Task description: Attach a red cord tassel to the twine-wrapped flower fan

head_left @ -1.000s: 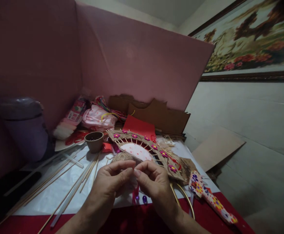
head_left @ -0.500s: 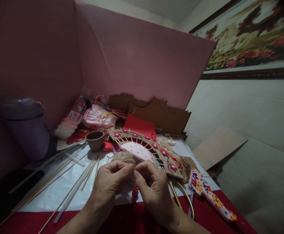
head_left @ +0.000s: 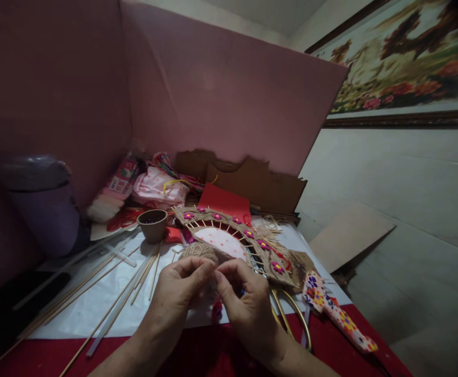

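Left hand (head_left: 174, 296) and right hand (head_left: 248, 303) still pinched narrow, tips together; held item too small to tell. Purple beads (head_left: 218, 310) below now mostly hidden, so fingertip work seems ongoing. Fan (head_left: 221, 242) just beyond, twine ball (head_left: 200, 252) far-left.

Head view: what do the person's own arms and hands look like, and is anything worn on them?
The left hand and right hand are gloveless. Both forearms show no sleeve. I can't make out any watch, ring or bracelet.
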Demonstrator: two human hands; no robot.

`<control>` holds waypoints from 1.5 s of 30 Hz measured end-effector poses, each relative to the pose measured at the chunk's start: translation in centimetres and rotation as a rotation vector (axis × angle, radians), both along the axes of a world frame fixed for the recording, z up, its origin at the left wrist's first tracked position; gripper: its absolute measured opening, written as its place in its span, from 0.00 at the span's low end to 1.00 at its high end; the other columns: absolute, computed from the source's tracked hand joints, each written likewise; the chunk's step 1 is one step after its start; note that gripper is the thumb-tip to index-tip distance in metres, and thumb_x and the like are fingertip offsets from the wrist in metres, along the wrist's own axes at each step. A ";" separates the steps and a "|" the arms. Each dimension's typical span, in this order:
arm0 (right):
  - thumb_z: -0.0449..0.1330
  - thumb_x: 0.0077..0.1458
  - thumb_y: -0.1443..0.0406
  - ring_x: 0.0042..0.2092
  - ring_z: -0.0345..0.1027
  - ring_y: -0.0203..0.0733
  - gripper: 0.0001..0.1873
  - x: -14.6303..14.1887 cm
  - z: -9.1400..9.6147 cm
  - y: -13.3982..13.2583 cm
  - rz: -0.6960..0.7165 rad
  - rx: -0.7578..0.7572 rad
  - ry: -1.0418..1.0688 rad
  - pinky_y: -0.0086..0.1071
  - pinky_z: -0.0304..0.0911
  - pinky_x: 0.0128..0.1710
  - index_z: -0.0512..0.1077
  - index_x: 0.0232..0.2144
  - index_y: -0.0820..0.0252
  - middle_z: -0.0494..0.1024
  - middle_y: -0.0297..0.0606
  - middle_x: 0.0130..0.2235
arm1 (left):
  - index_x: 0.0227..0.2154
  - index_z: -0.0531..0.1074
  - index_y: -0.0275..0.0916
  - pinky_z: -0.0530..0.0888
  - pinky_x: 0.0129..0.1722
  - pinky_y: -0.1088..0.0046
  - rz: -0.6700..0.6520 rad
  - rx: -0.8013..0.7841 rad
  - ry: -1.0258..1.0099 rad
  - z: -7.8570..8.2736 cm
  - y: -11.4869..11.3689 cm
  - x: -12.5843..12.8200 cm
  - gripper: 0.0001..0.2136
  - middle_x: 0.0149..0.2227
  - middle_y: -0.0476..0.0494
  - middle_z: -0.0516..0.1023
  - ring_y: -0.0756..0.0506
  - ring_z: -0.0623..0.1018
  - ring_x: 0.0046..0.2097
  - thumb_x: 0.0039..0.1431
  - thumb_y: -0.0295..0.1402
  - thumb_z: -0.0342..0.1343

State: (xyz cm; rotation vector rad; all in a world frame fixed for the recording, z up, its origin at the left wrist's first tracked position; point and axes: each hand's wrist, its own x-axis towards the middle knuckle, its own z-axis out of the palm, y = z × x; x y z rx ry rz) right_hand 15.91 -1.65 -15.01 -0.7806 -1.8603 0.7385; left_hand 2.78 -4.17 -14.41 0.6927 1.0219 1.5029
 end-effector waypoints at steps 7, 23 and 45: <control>0.55 0.57 0.64 0.22 0.58 0.32 0.07 0.2 0.1 0.1 0.011 -0.067 0.097 0.26 0.54 0.21 0.66 0.28 0.60 0.66 0.29 0.22 | 0.33 0.79 0.34 0.69 0.25 0.82 0.047 0.073 -0.178 1.2 -0.4 -0.2 0.14 0.24 0.45 0.77 0.54 0.73 0.24 0.39 0.30 0.69; 0.57 0.54 0.58 0.21 0.54 0.30 0.13 0.2 1.0 -0.7 0.162 -0.317 0.253 0.25 0.51 0.19 0.64 0.25 0.60 0.64 0.29 0.20 | 0.27 0.77 0.35 0.62 0.17 0.83 -0.056 -0.035 -0.203 1.4 -0.5 0.0 0.10 0.22 0.47 0.75 0.56 0.69 0.20 0.38 0.28 0.68; 0.58 0.54 0.57 0.21 0.56 0.31 0.13 0.2 1.0 -1.0 0.170 -0.387 0.256 0.25 0.53 0.20 0.64 0.25 0.60 0.68 0.31 0.20 | 0.27 0.75 0.34 0.53 0.14 0.84 -0.212 0.013 -0.194 0.6 -0.3 -0.3 0.08 0.17 0.51 0.70 0.59 0.60 0.16 0.45 0.32 0.66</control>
